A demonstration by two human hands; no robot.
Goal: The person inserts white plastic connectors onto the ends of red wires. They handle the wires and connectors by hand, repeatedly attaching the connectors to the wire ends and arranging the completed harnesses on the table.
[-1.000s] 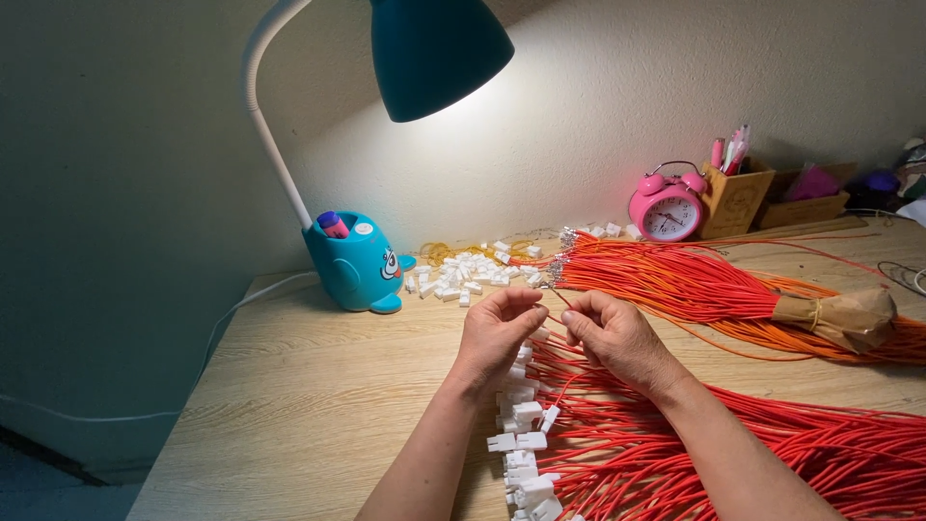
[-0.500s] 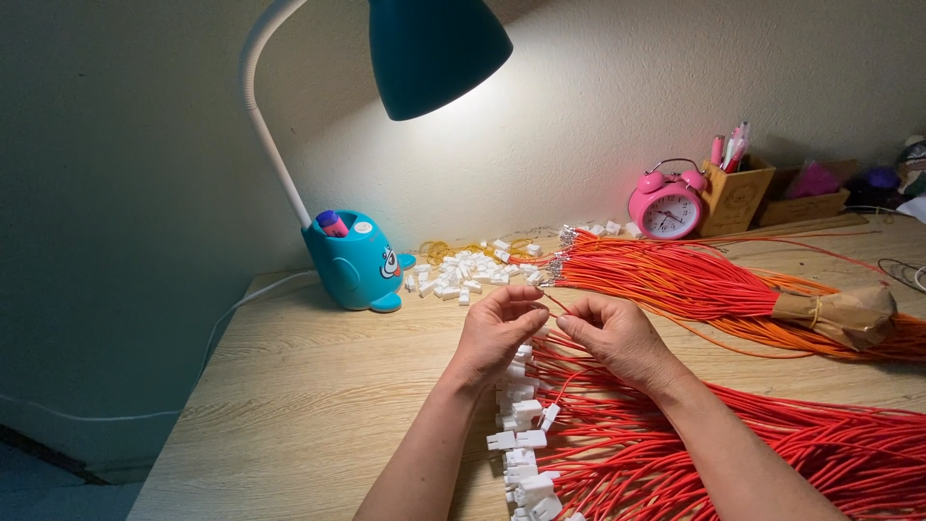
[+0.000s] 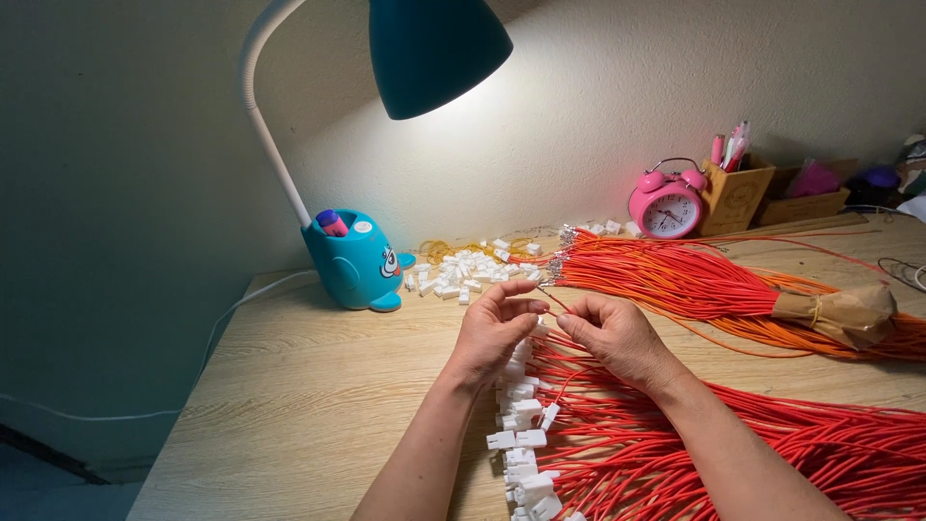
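Both forearms bare, no sleeves in view. Left hand [image 3: 490,336] & right hand [image 3: 617,335]: no gloves, rings, watch or bands visible. Nails short, unpainted as far as visible.

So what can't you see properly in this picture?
Head view only:
- What the left hand and right hand pinch: hidden by the fingertips.
- Red wires: cut off by the right and bottom edges.
- Clock face: too small to read.
- Lamp top: cut off by the upper edge.
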